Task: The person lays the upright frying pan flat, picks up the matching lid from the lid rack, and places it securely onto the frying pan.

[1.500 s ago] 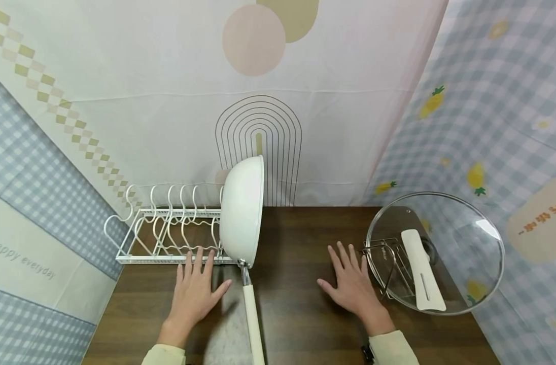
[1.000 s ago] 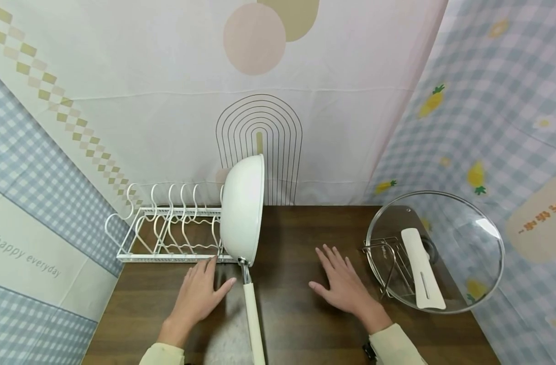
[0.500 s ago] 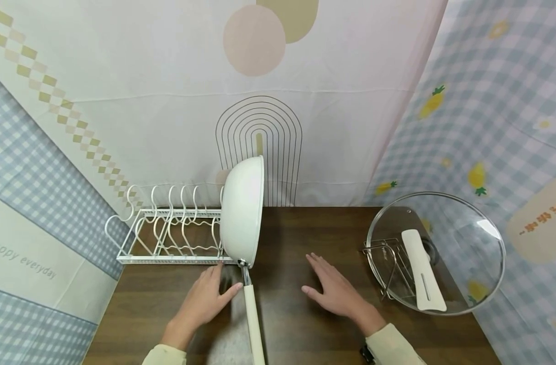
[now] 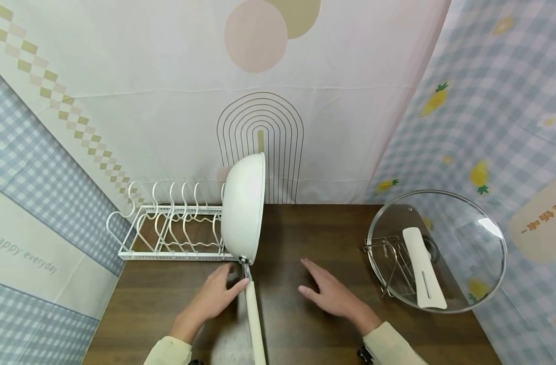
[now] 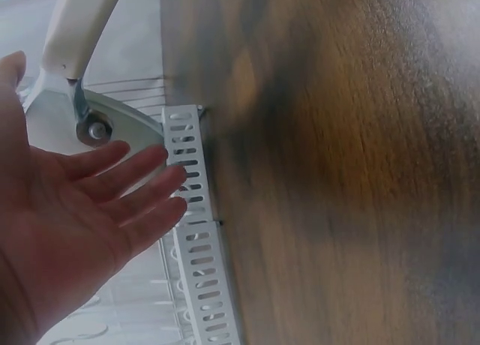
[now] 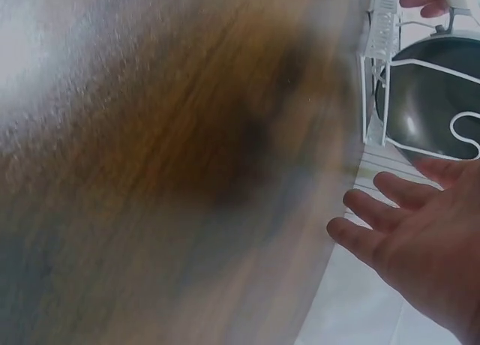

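A white wok point(image 4: 243, 208) stands on edge at the right end of a white wire dish rack point(image 4: 168, 257). Its cream handle point(image 4: 254, 324) points toward me, and its dark inside point(image 6: 427, 97) shows in the right wrist view. My left hand point(image 4: 214, 295) is just left of the handle's metal neck, its thumb reaching to the handle; whether they touch I cannot tell. In the left wrist view that hand's fingers point(image 5: 146, 195) are extended and hold nothing. Over the tabletop, right of the wok, my right hand point(image 4: 334, 295) has its fingers extended and holds nothing.
At the right, a glass lid point(image 4: 470, 253) with a white handle point(image 4: 421, 268) leans in a dark wire stand point(image 4: 394, 263). Patterned cloth point(image 4: 351, 111) hangs behind and at both sides of the brown wooden table point(image 4: 301, 228).
My left hand has drawn back from the rack and moved right to the wok's handle. The right hand has shifted left, away from the lid. Wok, rack and lid stay put.
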### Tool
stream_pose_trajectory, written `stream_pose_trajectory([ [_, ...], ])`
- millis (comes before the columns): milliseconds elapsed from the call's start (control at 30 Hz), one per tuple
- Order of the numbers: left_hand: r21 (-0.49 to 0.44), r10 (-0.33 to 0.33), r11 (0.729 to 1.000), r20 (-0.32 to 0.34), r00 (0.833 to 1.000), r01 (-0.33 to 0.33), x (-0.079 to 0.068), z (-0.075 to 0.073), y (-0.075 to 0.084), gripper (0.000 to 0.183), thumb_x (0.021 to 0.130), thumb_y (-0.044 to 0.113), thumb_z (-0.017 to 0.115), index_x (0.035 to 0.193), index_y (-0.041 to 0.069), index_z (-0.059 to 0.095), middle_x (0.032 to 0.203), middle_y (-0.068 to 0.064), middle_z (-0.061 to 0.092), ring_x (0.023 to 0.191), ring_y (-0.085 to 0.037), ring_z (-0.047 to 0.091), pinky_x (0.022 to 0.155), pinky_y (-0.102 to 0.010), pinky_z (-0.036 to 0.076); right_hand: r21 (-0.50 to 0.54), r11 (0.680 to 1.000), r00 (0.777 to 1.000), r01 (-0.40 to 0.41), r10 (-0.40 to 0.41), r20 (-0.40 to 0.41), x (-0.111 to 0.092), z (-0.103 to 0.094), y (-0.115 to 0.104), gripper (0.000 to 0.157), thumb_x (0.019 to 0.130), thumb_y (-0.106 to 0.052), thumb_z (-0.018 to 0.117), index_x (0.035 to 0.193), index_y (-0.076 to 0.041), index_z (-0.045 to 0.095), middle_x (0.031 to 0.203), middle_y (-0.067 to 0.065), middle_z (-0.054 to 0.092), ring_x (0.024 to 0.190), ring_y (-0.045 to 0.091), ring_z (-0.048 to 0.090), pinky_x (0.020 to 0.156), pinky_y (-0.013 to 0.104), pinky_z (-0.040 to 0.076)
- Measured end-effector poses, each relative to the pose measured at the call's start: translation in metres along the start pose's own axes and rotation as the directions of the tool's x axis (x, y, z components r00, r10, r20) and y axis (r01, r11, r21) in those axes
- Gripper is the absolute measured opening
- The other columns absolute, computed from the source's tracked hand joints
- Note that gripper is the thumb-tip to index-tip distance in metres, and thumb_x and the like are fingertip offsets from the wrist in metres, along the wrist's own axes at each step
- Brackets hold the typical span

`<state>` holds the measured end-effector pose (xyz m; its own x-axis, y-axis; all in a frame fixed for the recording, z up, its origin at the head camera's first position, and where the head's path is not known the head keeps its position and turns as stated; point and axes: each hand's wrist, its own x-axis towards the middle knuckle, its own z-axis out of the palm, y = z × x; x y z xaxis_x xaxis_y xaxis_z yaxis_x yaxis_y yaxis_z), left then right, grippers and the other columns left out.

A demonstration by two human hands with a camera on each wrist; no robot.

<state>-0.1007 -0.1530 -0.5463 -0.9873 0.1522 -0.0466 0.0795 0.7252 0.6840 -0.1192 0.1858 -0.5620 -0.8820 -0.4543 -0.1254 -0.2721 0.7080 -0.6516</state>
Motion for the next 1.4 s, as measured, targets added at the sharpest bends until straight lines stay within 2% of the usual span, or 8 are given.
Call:
stream_pose_trajectory([
  [233,-0.148,0.035,0.988,0.013,0.999,-0.033,0.002,0.004,0.005,0.043,0.100,0.042,0.066,0.122,0.006,0.062,0.113,-0.012,0.071,0.110,-0.033,0.069,0.098,-0.051,0.055,0.106,0.994,0.999,-0.009,0.004,0.050,0.001,0.008,-0.002,0.071,0.105,-0.054,0.052,0.162,-0.016,0.033,0.166,0.013,0.036,0.153,0.034,0.035,0.121,0.061,0.032],
  [300,-0.201,0.021,0.980,0.024,0.999,-0.016,0.002,0.005,0.007,0.038,0.100,0.040,0.067,0.119,0.007,0.063,0.108,-0.009,0.071,0.106,-0.030,0.070,0.095,-0.048,0.057,0.131,0.991,0.999,-0.001,-0.006,0.054,0.001,0.010,-0.002,0.067,0.106,-0.048,0.053,0.161,-0.014,0.035,0.163,0.013,0.041,0.150,0.035,0.040,0.119,0.061,0.035],
  [533,-0.249,-0.035,0.967,0.060,0.998,0.049,0.003,0.009,0.010,0.038,0.099,0.039,0.068,0.118,0.007,0.063,0.105,-0.004,0.070,0.102,-0.022,0.069,0.089,-0.037,0.057,0.171,0.985,0.994,0.033,-0.050,0.094,0.001,0.022,-0.004,0.062,0.108,-0.045,0.050,0.158,-0.010,0.039,0.150,0.015,0.057,0.136,0.032,0.057,0.112,0.057,0.045],
  [867,-0.354,-0.059,0.931,0.103,0.993,0.092,0.004,0.012,0.011,0.037,0.100,0.036,0.066,0.119,0.004,0.062,0.105,-0.005,0.068,0.101,-0.017,0.065,0.087,-0.033,0.053,0.304,0.953,0.985,-0.007,-0.045,0.164,-0.002,0.025,-0.010,0.054,0.111,-0.035,0.047,0.158,-0.009,0.040,0.156,0.014,0.051,0.139,0.033,0.055,0.111,0.046,0.048],
  [1000,-0.474,-0.063,0.871,0.146,0.987,0.126,0.004,0.013,0.014,0.037,0.103,0.032,0.062,0.120,0.000,0.060,0.108,-0.014,0.068,0.097,-0.015,0.063,0.087,-0.034,0.055,0.336,0.942,0.982,-0.010,-0.054,0.182,-0.002,0.024,-0.013,0.052,0.111,-0.033,0.045,0.157,-0.009,0.040,0.156,0.013,0.051,0.142,0.035,0.050,0.113,0.048,0.045],
  [1133,-0.599,-0.057,0.783,0.198,0.979,0.167,0.004,0.013,0.017,0.040,0.106,0.029,0.057,0.123,-0.008,0.056,0.117,-0.027,0.067,0.096,-0.016,0.065,0.087,-0.040,0.060,0.392,0.920,0.976,-0.009,-0.077,0.205,-0.001,0.023,-0.017,0.051,0.112,-0.033,0.043,0.156,-0.007,0.042,0.154,0.013,0.053,0.142,0.035,0.050,0.113,0.044,0.044],
  [1267,-0.674,-0.048,0.711,0.241,0.969,0.202,0.005,0.015,0.018,0.042,0.107,0.028,0.055,0.125,-0.010,0.052,0.121,-0.030,0.066,0.100,-0.022,0.068,0.087,-0.039,0.059,0.554,0.832,0.955,-0.043,-0.129,0.268,0.000,0.023,-0.019,0.052,0.113,-0.029,0.037,0.156,0.000,0.037,0.156,0.022,0.047,0.141,0.042,0.050,0.116,0.049,0.044],
  [1400,-0.728,-0.043,0.642,0.280,0.959,0.241,0.007,0.018,0.017,0.051,0.108,0.032,0.052,0.130,-0.013,0.047,0.122,-0.029,0.066,0.105,-0.028,0.071,0.086,-0.035,0.059,0.688,0.712,0.927,-0.140,-0.151,0.345,0.000,0.025,-0.022,0.056,0.114,-0.032,0.034,0.157,0.003,0.033,0.159,0.028,0.039,0.142,0.046,0.046,0.117,0.058,0.040],
])
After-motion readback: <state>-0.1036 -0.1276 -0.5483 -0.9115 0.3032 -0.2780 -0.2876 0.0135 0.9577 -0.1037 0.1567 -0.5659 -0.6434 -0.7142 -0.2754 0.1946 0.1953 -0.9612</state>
